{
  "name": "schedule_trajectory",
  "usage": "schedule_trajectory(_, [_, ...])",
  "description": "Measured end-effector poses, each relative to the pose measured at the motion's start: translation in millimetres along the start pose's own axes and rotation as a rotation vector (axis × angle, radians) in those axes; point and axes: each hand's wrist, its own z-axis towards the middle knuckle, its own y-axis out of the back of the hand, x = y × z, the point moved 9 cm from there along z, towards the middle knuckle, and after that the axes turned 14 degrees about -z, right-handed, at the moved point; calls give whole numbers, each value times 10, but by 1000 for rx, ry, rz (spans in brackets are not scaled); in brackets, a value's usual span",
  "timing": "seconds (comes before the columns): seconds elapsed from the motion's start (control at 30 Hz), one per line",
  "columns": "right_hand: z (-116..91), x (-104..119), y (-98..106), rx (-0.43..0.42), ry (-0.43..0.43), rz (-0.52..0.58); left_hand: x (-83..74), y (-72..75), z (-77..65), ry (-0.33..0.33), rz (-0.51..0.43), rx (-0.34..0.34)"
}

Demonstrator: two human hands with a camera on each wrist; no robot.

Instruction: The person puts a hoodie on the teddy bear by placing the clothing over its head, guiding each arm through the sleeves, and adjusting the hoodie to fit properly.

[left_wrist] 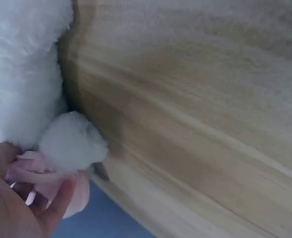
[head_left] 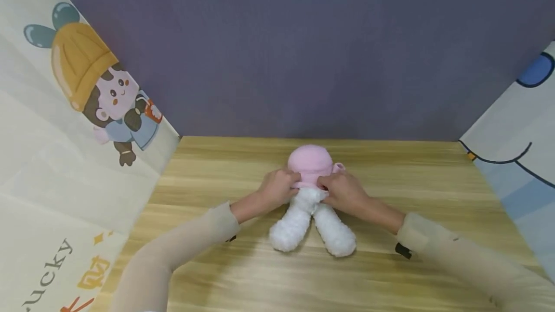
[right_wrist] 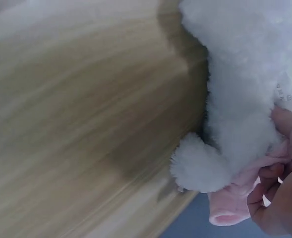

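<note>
Head view: left hand, fingers curled, pinches the lower edge of a pink cloth; right hand, likewise curled, grips the edge opposite. Cloth covers the upper end of a white plush toy, lying on a wooden table near its far side, two fluffy limbs splayed toward the near side. Either wrist view: a stubby white tuft beside the cloth. Light sleeves on both forearms. Beyond, a dark wall; to the left, a cartoon figure in a yellow hat.
</note>
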Motion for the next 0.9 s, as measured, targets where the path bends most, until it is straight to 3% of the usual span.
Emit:
schedule_trajectory(0.07, [-11, 39, -7, 19, 30, 39, 10, 36, -74, 27, -6, 9])
schedule_trajectory(0.13, [-18, 48, -5, 78, 68, 106, -33, 90, -148, 12, -1, 12])
schedule_trajectory(0.27, [21, -30, 110, 245, 114, 263, -217, 256, -205, -91, 19, -36])
schedule_trajectory(0.37, [162, -123, 286, 262, 128, 277, -237, 460, -103, -97, -34, -109])
schedule_trajectory(0.47, [414, -253, 474, 160, 103, 207, -97, 631, 160, -37, -159, -124])
schedule_trajectory(0.57, [684, -427, 521, 138, -3, 126, 144, 625, 499, 84, -256, -20])
schedule_trajectory(0.63, [838, -510, 423, 215, -56, 107, 312, 515, 669, 197, -323, 108])
schedule_trajectory(0.7, [943, -547, 262, 345, -77, 105, 450, 374, 773, 292, -364, 235])
schedule_trajectory(0.8, [1007, -553, 32, 516, -63, 140, 523, 206, 851, 344, -404, 363])
schedule_trajectory(0.9, [1000, -568, -77, 579, -58, 178, 477, 131, 923, 302, -398, 381])
